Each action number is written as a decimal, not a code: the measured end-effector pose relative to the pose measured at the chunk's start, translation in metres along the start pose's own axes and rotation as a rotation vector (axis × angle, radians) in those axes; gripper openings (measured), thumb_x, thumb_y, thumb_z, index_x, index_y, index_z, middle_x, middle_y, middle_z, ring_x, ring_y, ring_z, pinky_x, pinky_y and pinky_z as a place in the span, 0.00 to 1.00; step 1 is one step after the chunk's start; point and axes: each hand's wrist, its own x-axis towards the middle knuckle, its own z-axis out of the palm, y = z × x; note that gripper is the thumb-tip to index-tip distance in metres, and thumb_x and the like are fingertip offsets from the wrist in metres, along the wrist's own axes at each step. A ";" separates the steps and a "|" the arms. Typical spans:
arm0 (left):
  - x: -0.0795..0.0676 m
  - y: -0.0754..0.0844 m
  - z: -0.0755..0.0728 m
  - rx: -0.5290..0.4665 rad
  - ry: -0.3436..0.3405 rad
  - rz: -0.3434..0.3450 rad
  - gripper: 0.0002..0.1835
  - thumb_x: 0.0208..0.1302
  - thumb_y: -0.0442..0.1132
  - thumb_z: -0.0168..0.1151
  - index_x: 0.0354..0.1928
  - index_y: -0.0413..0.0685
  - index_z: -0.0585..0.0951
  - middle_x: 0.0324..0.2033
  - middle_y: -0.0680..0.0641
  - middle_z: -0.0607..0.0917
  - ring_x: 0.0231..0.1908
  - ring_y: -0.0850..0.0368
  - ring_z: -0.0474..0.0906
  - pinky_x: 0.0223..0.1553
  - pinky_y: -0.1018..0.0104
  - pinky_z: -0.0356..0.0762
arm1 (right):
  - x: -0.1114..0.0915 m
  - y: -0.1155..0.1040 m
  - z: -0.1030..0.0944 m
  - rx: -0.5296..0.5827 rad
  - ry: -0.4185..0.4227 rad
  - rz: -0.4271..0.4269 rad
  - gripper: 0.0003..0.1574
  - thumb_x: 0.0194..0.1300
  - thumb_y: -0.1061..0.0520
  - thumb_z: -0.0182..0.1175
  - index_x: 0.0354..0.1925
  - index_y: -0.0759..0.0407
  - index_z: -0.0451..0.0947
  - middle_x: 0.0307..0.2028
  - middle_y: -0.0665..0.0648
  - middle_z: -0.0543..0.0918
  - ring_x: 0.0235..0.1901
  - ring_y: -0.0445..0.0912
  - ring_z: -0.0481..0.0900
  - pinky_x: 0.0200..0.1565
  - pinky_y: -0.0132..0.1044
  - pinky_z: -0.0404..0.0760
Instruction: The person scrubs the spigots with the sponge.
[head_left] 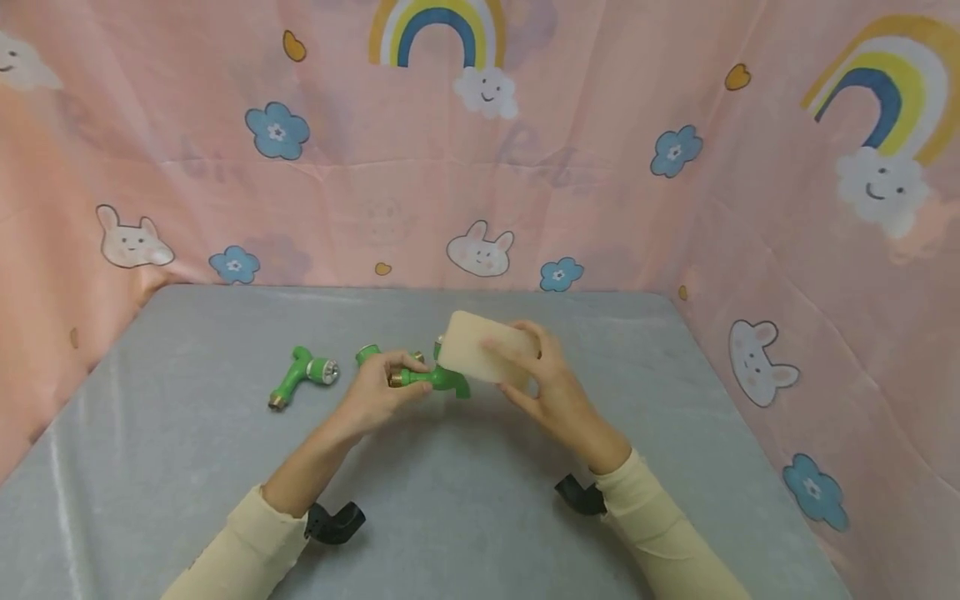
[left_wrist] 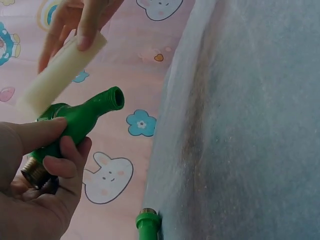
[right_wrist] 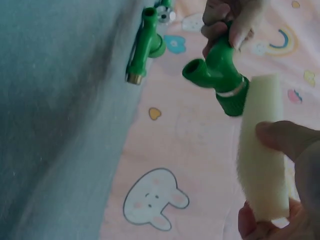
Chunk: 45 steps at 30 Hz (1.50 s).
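My left hand (head_left: 378,387) grips a green tap (head_left: 447,380) by its body, above the table. In the left wrist view, the tap's spout (left_wrist: 112,98) points away from the palm, and its brass threaded end (left_wrist: 35,172) sticks out below the fingers. My right hand (head_left: 555,387) holds a cream-coloured sponge block (head_left: 480,346) between thumb and fingers. The right wrist view has the sponge's edge right beside the ribbed green knob (right_wrist: 233,102) of the tap; whether they touch I cannot tell.
Left of my hands, another green tap (head_left: 296,379) lies on the grey cloth-covered table (head_left: 480,517). A further green tap (head_left: 367,353) lies partly hidden behind my left hand. Black curved pieces (head_left: 335,525) show at both wrists. Patterned pink curtains (head_left: 337,200) enclose the back and sides.
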 end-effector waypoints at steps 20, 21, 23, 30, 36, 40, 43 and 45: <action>0.002 -0.002 0.011 0.083 0.075 0.079 0.10 0.62 0.30 0.69 0.45 0.34 0.85 0.32 0.39 0.86 0.26 0.61 0.75 0.27 0.71 0.76 | -0.011 -0.018 0.015 -0.027 -0.028 -0.006 0.41 0.55 0.62 0.76 0.66 0.49 0.77 0.61 0.69 0.69 0.60 0.63 0.71 0.52 0.56 0.84; 0.002 -0.002 0.012 0.091 0.091 0.079 0.10 0.62 0.31 0.69 0.45 0.35 0.85 0.30 0.40 0.86 0.25 0.60 0.74 0.26 0.71 0.75 | -0.011 -0.018 0.014 -0.039 -0.012 0.026 0.42 0.54 0.63 0.77 0.66 0.49 0.77 0.61 0.69 0.69 0.59 0.63 0.71 0.51 0.57 0.84; 0.001 -0.003 0.013 0.117 0.137 0.064 0.11 0.62 0.31 0.70 0.46 0.38 0.85 0.31 0.42 0.85 0.26 0.59 0.75 0.28 0.70 0.76 | -0.012 -0.015 0.012 -0.066 0.006 0.074 0.43 0.52 0.64 0.78 0.65 0.48 0.78 0.61 0.69 0.69 0.58 0.64 0.72 0.50 0.58 0.84; -0.005 -0.003 0.015 0.220 0.241 0.022 0.14 0.60 0.31 0.72 0.47 0.40 0.84 0.43 0.40 0.89 0.42 0.49 0.87 0.44 0.60 0.87 | -0.012 -0.008 0.008 -0.060 -0.002 0.106 0.41 0.53 0.64 0.77 0.65 0.50 0.78 0.62 0.70 0.70 0.59 0.65 0.71 0.52 0.60 0.81; -0.009 0.002 0.015 0.335 0.248 0.098 0.12 0.58 0.27 0.71 0.43 0.46 0.83 0.40 0.41 0.89 0.41 0.47 0.88 0.43 0.58 0.88 | -0.005 -0.011 0.009 -0.011 -0.056 -0.005 0.38 0.54 0.64 0.75 0.63 0.50 0.79 0.61 0.68 0.70 0.59 0.63 0.70 0.53 0.58 0.80; -0.008 0.004 0.018 0.334 0.235 0.143 0.14 0.56 0.24 0.70 0.41 0.46 0.82 0.40 0.41 0.90 0.44 0.47 0.89 0.46 0.59 0.88 | -0.003 -0.013 0.005 -0.030 -0.121 0.047 0.38 0.52 0.66 0.74 0.63 0.50 0.80 0.61 0.68 0.71 0.60 0.63 0.70 0.53 0.56 0.82; -0.007 0.005 0.018 0.327 0.238 0.169 0.14 0.54 0.22 0.71 0.40 0.44 0.83 0.39 0.42 0.90 0.44 0.46 0.89 0.48 0.58 0.88 | -0.003 -0.011 -0.004 -0.019 -0.156 0.154 0.38 0.53 0.66 0.70 0.63 0.49 0.80 0.62 0.68 0.70 0.60 0.63 0.70 0.52 0.55 0.82; -0.007 0.007 0.017 0.342 0.237 0.184 0.15 0.54 0.22 0.71 0.41 0.43 0.83 0.39 0.41 0.90 0.44 0.45 0.89 0.49 0.57 0.87 | -0.002 -0.009 -0.011 0.006 -0.167 0.211 0.38 0.55 0.65 0.68 0.65 0.47 0.78 0.63 0.67 0.69 0.59 0.62 0.70 0.50 0.52 0.81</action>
